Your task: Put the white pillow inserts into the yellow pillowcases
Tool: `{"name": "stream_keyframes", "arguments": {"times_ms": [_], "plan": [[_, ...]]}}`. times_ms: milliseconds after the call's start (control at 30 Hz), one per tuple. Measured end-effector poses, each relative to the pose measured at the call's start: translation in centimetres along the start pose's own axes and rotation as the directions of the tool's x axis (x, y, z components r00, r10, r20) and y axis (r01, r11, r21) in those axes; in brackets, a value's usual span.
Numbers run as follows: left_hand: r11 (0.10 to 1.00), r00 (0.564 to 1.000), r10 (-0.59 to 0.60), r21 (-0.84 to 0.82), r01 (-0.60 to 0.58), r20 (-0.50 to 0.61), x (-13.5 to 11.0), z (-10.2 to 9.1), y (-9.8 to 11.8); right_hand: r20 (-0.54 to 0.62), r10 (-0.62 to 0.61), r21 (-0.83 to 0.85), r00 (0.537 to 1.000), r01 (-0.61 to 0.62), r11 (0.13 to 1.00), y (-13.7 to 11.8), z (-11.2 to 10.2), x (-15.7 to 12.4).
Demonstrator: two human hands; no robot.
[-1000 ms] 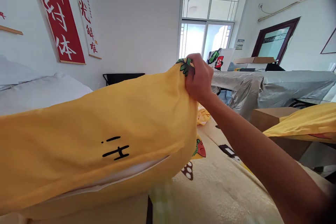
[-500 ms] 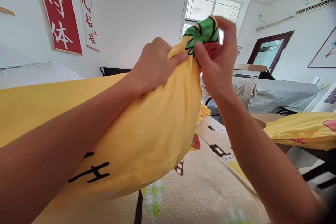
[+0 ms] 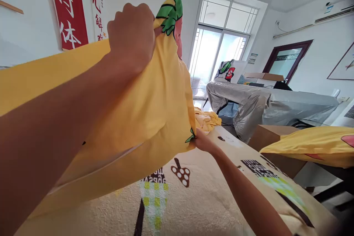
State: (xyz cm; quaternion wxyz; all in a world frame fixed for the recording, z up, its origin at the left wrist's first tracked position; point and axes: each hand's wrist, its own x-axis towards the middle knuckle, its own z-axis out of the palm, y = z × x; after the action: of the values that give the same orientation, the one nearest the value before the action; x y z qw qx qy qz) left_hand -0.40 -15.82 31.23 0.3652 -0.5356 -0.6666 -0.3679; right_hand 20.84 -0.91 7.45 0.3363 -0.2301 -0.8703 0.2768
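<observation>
A yellow pillowcase with green leaf and pink fruit print is stretched up in front of me. My left hand is closed in a fist around its upper edge, beside the printed top corner. Lower down on the right, my right hand grips the bottom corner near a small green leaf print; its fingertips are partly hidden by the cloth. Along the lower side runs a long slit, with something whitish showing inside. Below lies a cream fleece blanket with brown and green patterns.
Crumpled yellow cloth lies at the blanket's far end. To the right, a yellow pillow rests near a cardboard box. Behind stands a table under silvery plastic sheeting, with boxes on top. Glass doors are at the back.
My right hand has let go of the top corner and moved down to the lower corner. My left hand has risen and shifted left, lifting the pillowcase's printed corner. The view has turned slightly.
</observation>
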Motion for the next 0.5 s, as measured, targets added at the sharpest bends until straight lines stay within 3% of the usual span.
{"name": "stream_keyframes", "arguments": {"times_ms": [100, 200, 333, 400, 433, 500], "plan": [[1.000, 0.999, -0.009, -0.005, 0.009, -0.043, 0.0, -0.1, -0.5, -0.094, 0.025, 0.129, 0.995, -0.012, 0.992, 0.6, 1.4, -0.6], [1.000, 0.996, 0.001, -0.018, -0.002, -0.084, -0.2, -0.2, -0.7, -0.057, 0.098, 0.210, 0.993, -0.084, 0.974, 1.8, 2.3, -1.8], [0.984, 0.994, 0.016, -0.173, -0.034, -0.104, -0.1, 0.0, -0.4, 0.016, 0.205, 0.204, 0.979, -0.204, 0.957, 3.8, 0.5, -2.7], [0.958, 0.995, 0.010, -0.285, -0.039, -0.101, 0.0, 0.4, -0.2, -0.070, 0.211, 0.176, 0.975, -0.196, 0.965, 3.8, -1.6, -2.8], [0.947, 0.995, 0.023, -0.316, -0.052, -0.097, 0.1, 0.6, -0.1, -0.161, 0.202, 0.172, 0.966, -0.175, 0.970, 3.3, -2.6, -2.7], [0.947, 0.994, 0.047, -0.311, -0.077, -0.102, -0.1, 1.3, 0.5, -0.401, 0.142, 0.176, 0.905, -0.076, 0.981, 1.2, -3.7, -2.4]]}}
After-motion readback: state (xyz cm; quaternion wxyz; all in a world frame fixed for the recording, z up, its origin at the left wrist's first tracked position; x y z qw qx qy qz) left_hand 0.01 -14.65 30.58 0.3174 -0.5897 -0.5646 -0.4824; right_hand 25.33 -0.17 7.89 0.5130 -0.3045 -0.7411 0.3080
